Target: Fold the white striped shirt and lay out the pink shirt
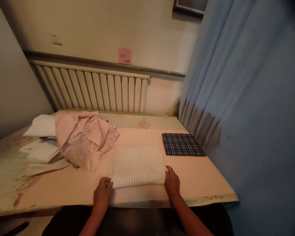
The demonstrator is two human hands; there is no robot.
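Note:
A white striped cloth, folded into a rectangle, lies flat on the pink sheet in front of me. My left hand pinches its near left edge between thumb and fingers. At its right edge, my right hand grips the fabric, with the fingertips partly hidden. Beyond and to the right rests a folded dark plaid cloth, touched by neither hand. A crumpled pink garment with cut-out flower patterns is heaped to the left of the striped cloth.
White fabric pieces lie beside the pink heap. The pink sheet covers part of a flower-patterned table cover. A radiator stands behind the table, and a blue curtain hangs along the right side. A pink note is on the wall.

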